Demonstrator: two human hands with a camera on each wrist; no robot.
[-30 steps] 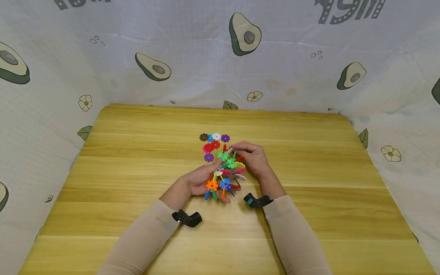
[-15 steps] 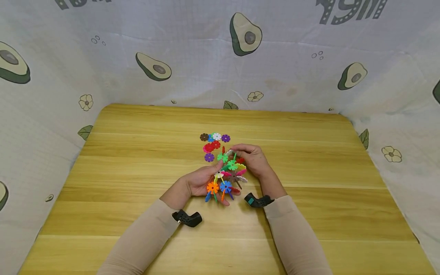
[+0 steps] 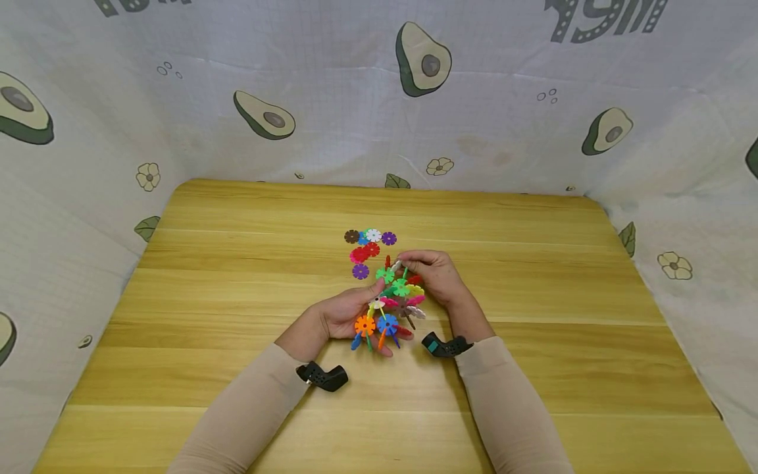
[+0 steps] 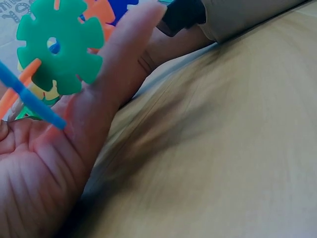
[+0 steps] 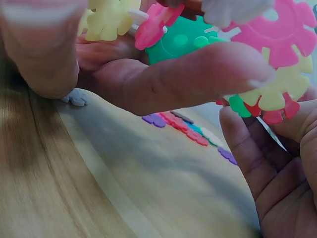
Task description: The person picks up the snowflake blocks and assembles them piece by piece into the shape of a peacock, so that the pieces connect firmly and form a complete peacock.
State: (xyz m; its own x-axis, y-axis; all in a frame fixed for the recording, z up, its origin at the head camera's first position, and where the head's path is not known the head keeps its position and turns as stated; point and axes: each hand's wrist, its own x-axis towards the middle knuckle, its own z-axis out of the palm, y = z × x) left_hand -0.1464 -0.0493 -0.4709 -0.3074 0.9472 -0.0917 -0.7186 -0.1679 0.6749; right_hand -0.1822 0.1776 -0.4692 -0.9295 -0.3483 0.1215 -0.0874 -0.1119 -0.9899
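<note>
My left hand [image 3: 349, 313] holds a cluster of interlocking notched plastic discs [image 3: 387, 324], its thumb lying along the near side and its fingers spread beneath. Orange, blue, green, yellow, pink, brown and red discs are slotted together at angles. At the far end of the cluster, my right hand [image 3: 437, 273] pinches a white disc [image 3: 397, 265] between thumb and fingertips, beside a light green disc [image 3: 385, 275]. A green disc [image 4: 59, 47] fills the upper left of the left wrist view. Pink discs [image 5: 277, 34] and pale yellow ones show close up in the right wrist view.
Loose discs lie flat on the wooden table [image 3: 533, 263] beyond the hands: a brown one [image 3: 352, 236], a white one [image 3: 374, 235], several red and pink ones [image 3: 360, 255], and purple ones [image 3: 360, 271]. A cloth with avocado prints [image 3: 331, 79] hangs behind the table.
The cluster and my right hand have shifted slightly toward me. My right hand keeps its pinch on the white disc, and the loose discs lie where they were.
</note>
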